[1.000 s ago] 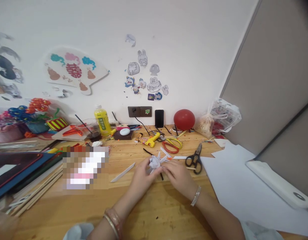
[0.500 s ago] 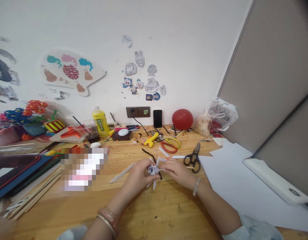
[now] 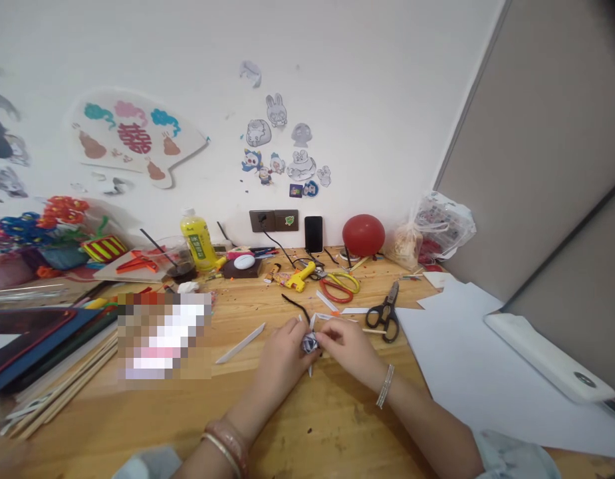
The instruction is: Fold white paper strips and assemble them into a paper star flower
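Note:
A small woven piece of folded white paper strips (image 3: 310,342) sits between my hands, with strip ends sticking out above and below it. My left hand (image 3: 286,349) is closed around its left side. From the right, my right hand (image 3: 348,340) pinches at its edge, the fingertips partly hiding what they grip. Behind my fingers a black fuzzy stem (image 3: 293,303) lies on the wood. One loose folded paper strip (image 3: 241,343) rests left of my left hand. Black-handled scissors (image 3: 385,313) lie just beyond my right hand, beside a thin wooden stick (image 3: 373,330).
Farther back are a yellow glue gun (image 3: 301,277), red-and-yellow-handled scissors (image 3: 337,290), a phone (image 3: 314,234) and a red balloon (image 3: 364,235). White paper sheets (image 3: 467,352) cover the right side. A drink cup (image 3: 180,266), yellow bottle (image 3: 198,239) and wooden sticks (image 3: 70,389) are leftward.
My right hand has drawn its fingers into a tighter pinch against the woven paper piece. The piece has turned slightly and shifted a little right. My view has moved slightly.

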